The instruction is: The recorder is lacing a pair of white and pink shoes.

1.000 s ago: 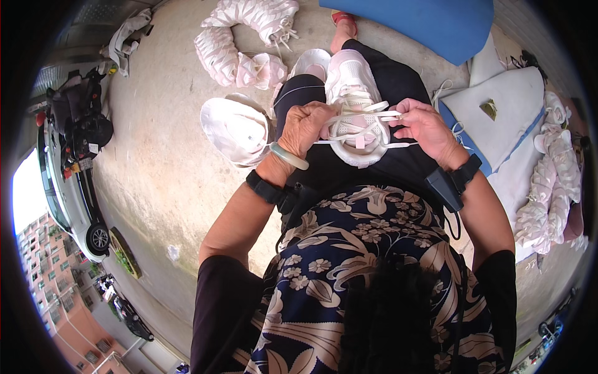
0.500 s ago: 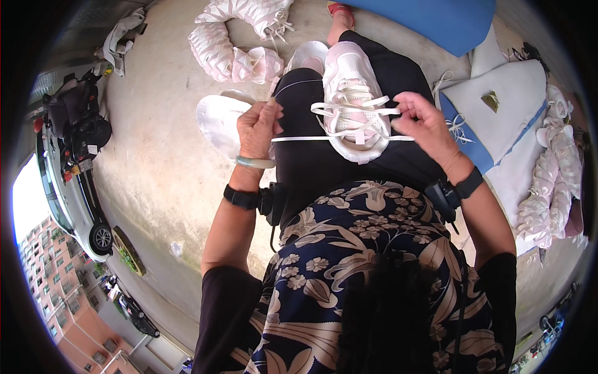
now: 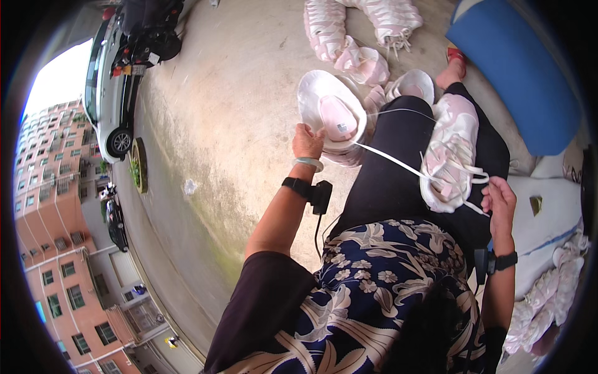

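A white and pale pink sneaker (image 3: pixel 453 146) rests on my dark-trousered thigh, its opening toward me and loose laces across its front. My right hand (image 3: pixel 499 198) is beside the opening, fingers curled at the loops and end of the white shoelace (image 3: pixel 398 161). The lace runs taut leftward from the shoe toward my left hand (image 3: pixel 308 142), whose fingers are pinched together; its last stretch is lost against a white shoe upper (image 3: pixel 333 115). That upper has a pink lining and tops a stack beside my knee, close to my left fingers.
Rows of nested pink-white uppers (image 3: pixel 327 31) lie on the concrete floor (image 3: pixel 249 93), with more uppers (image 3: pixel 551 290) at lower right. A blue padded board (image 3: pixel 517 75) stands at upper right. A thin thread (image 3: pixel 405 110) crosses my knee. A white car (image 3: pixel 103 93) is parked far left.
My view has swung left, so the scene sits farther right. My left hand has moved out to the left beside the stacked upper, and the lace now slants up toward it.
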`<move>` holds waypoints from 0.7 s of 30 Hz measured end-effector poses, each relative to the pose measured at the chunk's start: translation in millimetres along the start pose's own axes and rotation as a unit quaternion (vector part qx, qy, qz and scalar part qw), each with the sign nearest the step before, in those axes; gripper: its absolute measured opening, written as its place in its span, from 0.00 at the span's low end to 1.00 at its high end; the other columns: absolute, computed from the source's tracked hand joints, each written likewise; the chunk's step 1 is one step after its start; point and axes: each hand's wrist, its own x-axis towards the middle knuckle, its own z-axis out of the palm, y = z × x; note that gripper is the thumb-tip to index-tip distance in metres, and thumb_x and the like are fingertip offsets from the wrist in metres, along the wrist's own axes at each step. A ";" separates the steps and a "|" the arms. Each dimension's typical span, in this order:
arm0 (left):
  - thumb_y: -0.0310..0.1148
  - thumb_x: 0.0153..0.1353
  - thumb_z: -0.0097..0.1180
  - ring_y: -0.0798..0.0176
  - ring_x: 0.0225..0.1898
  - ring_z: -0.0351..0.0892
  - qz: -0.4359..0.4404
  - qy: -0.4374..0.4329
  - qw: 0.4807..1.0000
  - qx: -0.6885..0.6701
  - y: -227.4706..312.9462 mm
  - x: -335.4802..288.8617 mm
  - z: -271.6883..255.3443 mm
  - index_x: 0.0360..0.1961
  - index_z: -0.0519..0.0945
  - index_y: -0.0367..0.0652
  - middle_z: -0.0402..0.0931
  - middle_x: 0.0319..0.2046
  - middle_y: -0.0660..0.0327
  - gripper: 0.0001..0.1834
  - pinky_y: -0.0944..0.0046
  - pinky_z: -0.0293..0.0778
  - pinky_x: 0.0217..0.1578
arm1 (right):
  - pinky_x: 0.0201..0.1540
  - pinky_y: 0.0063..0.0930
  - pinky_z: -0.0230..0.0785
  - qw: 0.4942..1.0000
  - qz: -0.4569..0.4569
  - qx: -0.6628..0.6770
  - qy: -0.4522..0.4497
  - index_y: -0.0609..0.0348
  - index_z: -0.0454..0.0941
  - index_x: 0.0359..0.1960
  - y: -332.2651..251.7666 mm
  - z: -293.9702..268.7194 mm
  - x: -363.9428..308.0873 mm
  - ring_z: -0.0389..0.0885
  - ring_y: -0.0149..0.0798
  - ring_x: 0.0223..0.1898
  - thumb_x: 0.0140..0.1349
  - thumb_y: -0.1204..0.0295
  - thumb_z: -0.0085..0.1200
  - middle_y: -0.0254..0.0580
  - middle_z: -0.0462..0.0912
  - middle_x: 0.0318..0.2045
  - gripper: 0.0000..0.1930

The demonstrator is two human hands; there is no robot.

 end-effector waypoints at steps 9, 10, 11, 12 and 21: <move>0.41 0.57 0.51 0.62 0.26 0.76 0.119 -0.011 0.993 0.005 -91.0 94.0 19.9 0.31 0.80 0.38 0.79 0.25 0.55 0.15 0.59 0.71 0.28 | 0.30 0.27 0.69 0.919 -0.223 -0.293 -0.144 0.55 0.77 0.39 -34.4 10.9 -10.4 0.77 0.36 0.27 0.47 0.65 0.58 0.37 0.77 0.28 0.16; 0.43 0.58 0.50 0.62 0.23 0.76 0.164 -0.035 0.984 0.065 -87.3 104.8 24.1 0.29 0.81 0.37 0.80 0.24 0.54 0.18 0.58 0.70 0.25 | 0.36 0.31 0.70 0.877 -0.294 -0.363 -0.111 0.52 0.77 0.39 -32.2 8.2 -12.2 0.78 0.41 0.35 0.43 0.61 0.58 0.40 0.77 0.32 0.19; 0.46 0.57 0.50 0.60 0.18 0.73 0.184 -0.064 0.973 0.127 -69.3 104.8 32.3 0.24 0.80 0.36 0.78 0.19 0.52 0.21 0.57 0.68 0.19 | 0.40 0.31 0.69 0.879 -0.287 -0.365 -0.107 0.55 0.76 0.40 -32.9 4.5 -18.0 0.77 0.43 0.38 0.43 0.62 0.60 0.41 0.76 0.34 0.21; 0.48 0.57 0.51 0.61 0.14 0.70 0.248 -0.072 0.964 0.069 -49.2 95.0 37.6 0.22 0.80 0.35 0.76 0.15 0.51 0.24 0.56 0.66 0.17 | 0.43 0.30 0.68 0.869 -0.279 -0.387 -0.130 0.55 0.75 0.43 -34.0 -0.7 -20.2 0.75 0.43 0.41 0.42 0.62 0.61 0.41 0.76 0.37 0.23; 0.48 0.58 0.52 0.65 0.15 0.71 0.258 -0.028 0.966 0.002 -29.8 94.5 -0.5 0.22 0.75 0.34 0.71 0.13 0.59 0.23 0.68 0.64 0.13 | 0.33 0.38 0.70 0.857 -0.314 -0.408 -0.011 0.61 0.75 0.20 -12.6 17.7 -17.0 0.78 0.46 0.28 0.46 0.62 0.50 0.45 0.77 0.21 0.13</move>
